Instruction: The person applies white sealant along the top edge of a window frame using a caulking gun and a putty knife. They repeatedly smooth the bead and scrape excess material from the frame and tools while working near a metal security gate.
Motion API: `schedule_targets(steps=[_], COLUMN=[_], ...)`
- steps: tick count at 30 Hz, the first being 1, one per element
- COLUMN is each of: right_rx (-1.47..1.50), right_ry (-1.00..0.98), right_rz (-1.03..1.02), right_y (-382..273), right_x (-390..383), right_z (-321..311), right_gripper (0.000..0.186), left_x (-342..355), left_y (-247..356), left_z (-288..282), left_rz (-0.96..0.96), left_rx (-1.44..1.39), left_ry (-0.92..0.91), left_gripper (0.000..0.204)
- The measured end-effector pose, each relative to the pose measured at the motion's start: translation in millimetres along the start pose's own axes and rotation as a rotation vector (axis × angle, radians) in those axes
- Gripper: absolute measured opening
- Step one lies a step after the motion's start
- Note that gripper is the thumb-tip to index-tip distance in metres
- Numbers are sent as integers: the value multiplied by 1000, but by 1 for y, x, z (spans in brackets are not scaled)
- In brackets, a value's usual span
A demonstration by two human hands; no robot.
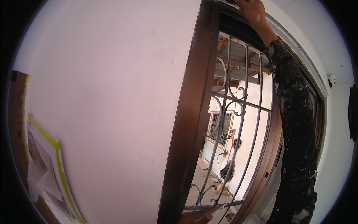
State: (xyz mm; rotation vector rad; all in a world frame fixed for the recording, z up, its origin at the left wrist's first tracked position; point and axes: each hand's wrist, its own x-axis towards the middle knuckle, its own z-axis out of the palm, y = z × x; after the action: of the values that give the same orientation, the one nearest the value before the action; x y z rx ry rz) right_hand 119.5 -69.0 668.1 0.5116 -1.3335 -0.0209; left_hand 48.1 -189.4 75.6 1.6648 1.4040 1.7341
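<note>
Right hand (250, 10) is up at the top of the frame, arm in a dark paint-spattered sleeve (296, 123) running up from the lower right. The hand rests on the top rail of the window frame (238, 20), fingers lying against or over a thin pale strip at the rail's upper edge; whether it is pinching that strip or just pressing on it I cannot tell, the fingertips are cut off by the rim.

Left hand (197, 216) only shows as a sliver at the bottom edge, low near the foot of the dark brown wooden jamb (194, 112). It seems to be touching a flat pale thin piece (220, 209) that points right toward the lower rail; its pose is unclear, too little of it is in view.

The jamb's long axis runs near vertical, bowed by the lens, so the two hands sit at opposite ends of the opening: right at the top rail, left at the base. Between them is a grey metal scroll grille (233, 123), with an outdoor yard and a further building beyond.

Left of the jamb is a broad pale wall (112, 93), no obstructions. Far left, plastic sheeting with yellow tape (48, 164) over another brown frame. Right of the sleeve, a curved brown sash edge (268, 156) crowds the arm; open room is mostly leftward along the top rail.
</note>
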Motion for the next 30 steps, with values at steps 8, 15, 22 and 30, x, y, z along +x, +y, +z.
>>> schedule_targets(steps=[8,15,22,30], right_rx=[-270,-318,-174,-26], right_ry=[80,238,115,16], right_rz=[-48,-66,47,-16], right_y=[-5,0,0,-21], right_x=[10,8,-12,-12], right_z=[22,26,-6,11], right_gripper=[32,36,27,26], left_x=[4,3,1,0], left_y=[-12,-8,-1,-2], left_z=[1,1,-4,2], left_rz=[23,8,-31,33], left_rx=[0,-42,0,-9], left_ry=[-2,-26,-39,25], left_gripper=[63,62,65,67])
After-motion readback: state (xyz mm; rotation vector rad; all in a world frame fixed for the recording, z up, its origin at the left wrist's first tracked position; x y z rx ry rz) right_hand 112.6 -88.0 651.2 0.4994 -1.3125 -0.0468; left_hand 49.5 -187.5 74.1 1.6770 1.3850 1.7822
